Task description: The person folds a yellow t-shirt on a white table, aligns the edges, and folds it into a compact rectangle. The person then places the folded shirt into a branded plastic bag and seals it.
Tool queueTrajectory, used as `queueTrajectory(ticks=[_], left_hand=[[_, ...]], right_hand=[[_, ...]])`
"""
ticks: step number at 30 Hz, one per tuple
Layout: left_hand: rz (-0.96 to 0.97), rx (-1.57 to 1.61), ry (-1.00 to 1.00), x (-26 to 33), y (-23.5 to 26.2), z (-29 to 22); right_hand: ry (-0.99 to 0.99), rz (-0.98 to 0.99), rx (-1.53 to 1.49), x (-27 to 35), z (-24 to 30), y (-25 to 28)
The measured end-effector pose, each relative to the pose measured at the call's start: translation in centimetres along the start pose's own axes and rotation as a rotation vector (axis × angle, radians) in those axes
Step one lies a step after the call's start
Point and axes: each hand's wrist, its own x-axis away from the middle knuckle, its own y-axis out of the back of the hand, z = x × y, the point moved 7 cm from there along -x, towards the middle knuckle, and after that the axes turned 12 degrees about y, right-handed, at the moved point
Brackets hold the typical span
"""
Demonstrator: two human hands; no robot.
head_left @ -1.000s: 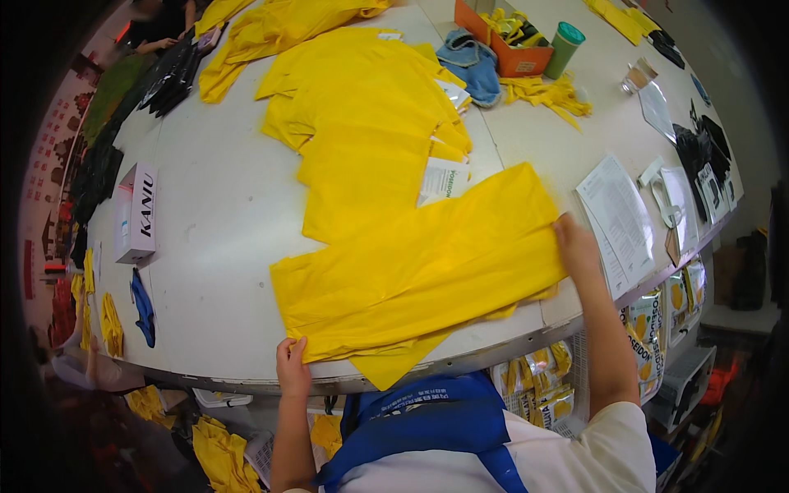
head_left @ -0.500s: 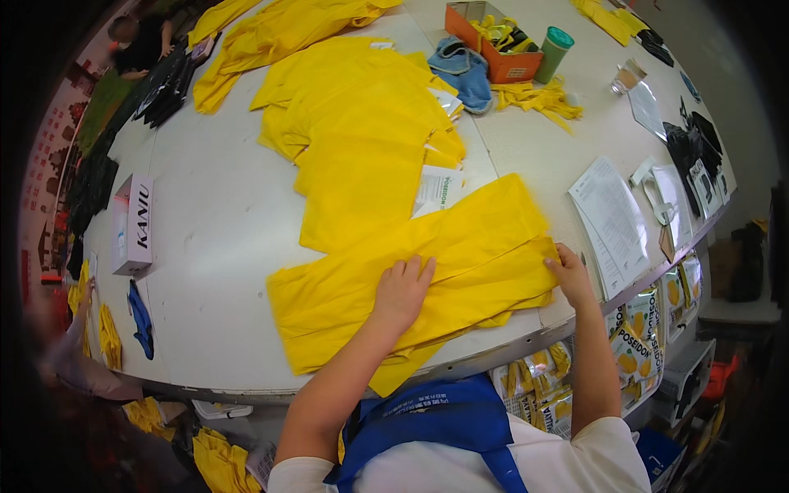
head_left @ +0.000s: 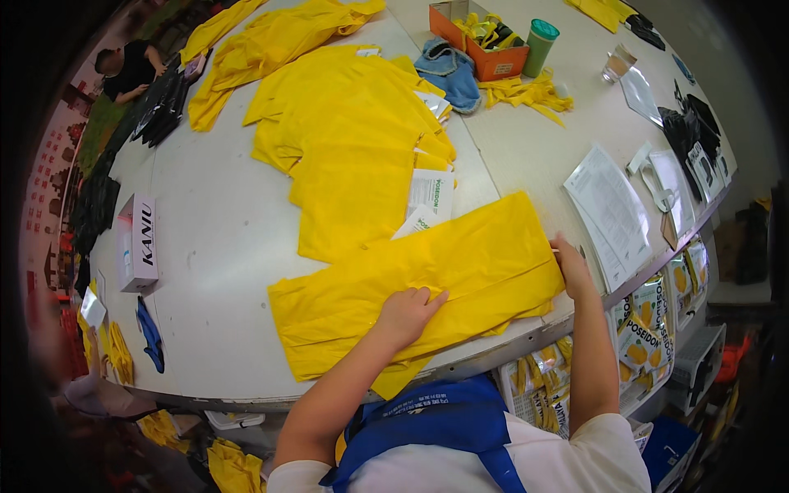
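Note:
A long folded yellow garment [head_left: 460, 271] lies across the near edge of the white table [head_left: 222, 238]. My left hand [head_left: 407, 314] presses flat on its middle, fingers spread. My right hand [head_left: 569, 264] pinches the garment's right end at the table edge. Behind it lies a pile of more yellow garments [head_left: 353, 140], with white printed cards [head_left: 429, 197] tucked at the pile's right side.
A white box [head_left: 137, 243] stands at the left. Farther back are an orange tray [head_left: 481, 37], a green cup [head_left: 539, 45], a blue cloth [head_left: 450, 72] and yellow straps [head_left: 526, 90]. Papers [head_left: 608, 214] lie at the right. Another person [head_left: 127, 70] sits at the far left.
My left hand moved from the garment's lower left corner to its middle and now presses there. My right hand stays at the right end.

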Motion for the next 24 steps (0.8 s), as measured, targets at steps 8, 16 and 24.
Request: queueTrajectory(ticks=[8,16,24], left_hand=[[-0.128,0.148,0.198,5.3,5.1,1.6],[-0.184,-0.062,0.725,18.7,4.1,11.4],[-0.038,-0.055,0.675,15.8,1.2,11.5]], right_hand=[[0.342,0.216,0.736,0.4,1.7,-1.9],[0.448,0.033,1.108,1.2,-0.5,-1.3],[1.049,0.417,0.693,14.0,-0.1,-21.2]])
